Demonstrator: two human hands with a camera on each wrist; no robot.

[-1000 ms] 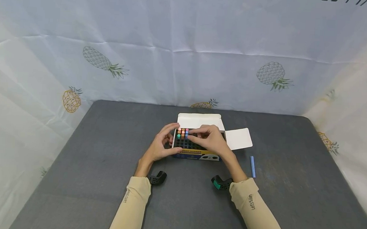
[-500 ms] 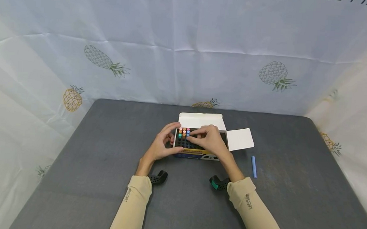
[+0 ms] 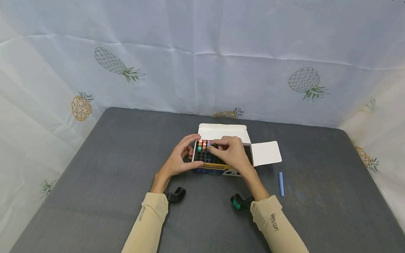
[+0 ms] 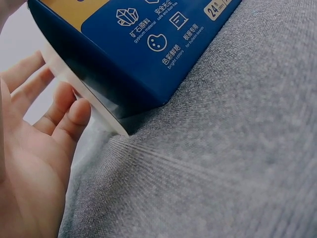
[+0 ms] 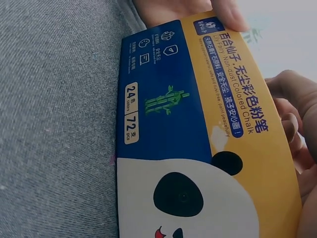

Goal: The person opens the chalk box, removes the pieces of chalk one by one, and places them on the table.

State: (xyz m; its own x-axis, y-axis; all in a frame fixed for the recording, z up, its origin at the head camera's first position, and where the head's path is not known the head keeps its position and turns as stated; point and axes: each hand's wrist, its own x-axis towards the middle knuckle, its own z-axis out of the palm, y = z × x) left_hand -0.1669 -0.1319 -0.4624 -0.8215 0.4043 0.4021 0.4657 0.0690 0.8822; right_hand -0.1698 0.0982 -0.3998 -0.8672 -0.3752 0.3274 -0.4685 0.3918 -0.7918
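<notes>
An open box of coloured chalk (image 3: 217, 171) stands on the table in the head view, its black insert full of round holes. Several chalk sticks (image 3: 202, 144) in orange, pink, green and blue stand upright at its left end. My left hand (image 3: 175, 161) holds that end, thumb along the front edge and index finger at the back corner. Over the insert, the thumb and index finger of my right hand (image 3: 230, 152) pinch a blue chalk stick (image 3: 208, 145) near its top. In the right wrist view the box front (image 5: 193, 99) shows a panda and printed lettering.
The box's white lid (image 3: 222, 132) is folded back and a white side flap (image 3: 267, 152) sticks out right. A loose blue chalk stick (image 3: 281, 184) lies on the grey table (image 3: 198, 228), right of the box. A pineapple-print curtain (image 3: 204, 81) hangs behind.
My right fingertips have shifted slightly at the blue chalk stick. My left hand keeps its hold on the box. The head view has moved a little.
</notes>
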